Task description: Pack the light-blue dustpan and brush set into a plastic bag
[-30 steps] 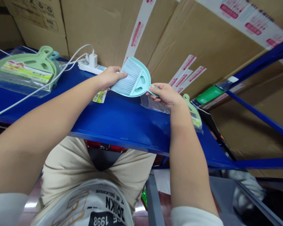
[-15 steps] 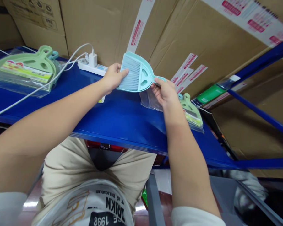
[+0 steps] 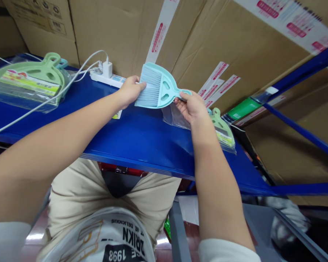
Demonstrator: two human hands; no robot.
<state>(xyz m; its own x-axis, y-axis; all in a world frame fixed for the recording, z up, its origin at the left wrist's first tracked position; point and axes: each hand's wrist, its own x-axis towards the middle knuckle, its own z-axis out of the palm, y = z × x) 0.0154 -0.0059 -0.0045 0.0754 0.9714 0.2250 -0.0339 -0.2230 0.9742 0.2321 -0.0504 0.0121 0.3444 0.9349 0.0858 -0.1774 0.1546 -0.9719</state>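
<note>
A light-blue hand brush [image 3: 151,85] lies nested in a matching dustpan [image 3: 161,68], held above the blue shelf with the bristles to the left. My left hand [image 3: 129,91] pinches the wide bristle end, thumb on the front and fingers hidden behind. At the other end, my right hand [image 3: 191,104] is closed around the handles. Below the right hand a clear plastic bag [image 3: 176,118] rests on the shelf. Part of a yellow-and-white card [image 3: 118,114] shows beside my left wrist.
Bagged green dustpan sets lie at the left [image 3: 30,67] and right [image 3: 220,125] of the blue shelf [image 3: 144,142]. A white power strip [image 3: 106,79] with cables sits at the back. Taped cardboard boxes [image 3: 120,32] stand behind. A green-labelled bottle [image 3: 245,108] leans at the right.
The dustpan and brush have dipped slightly, staying in both hands. My left thumb has shifted a little toward the bristle edge.
</note>
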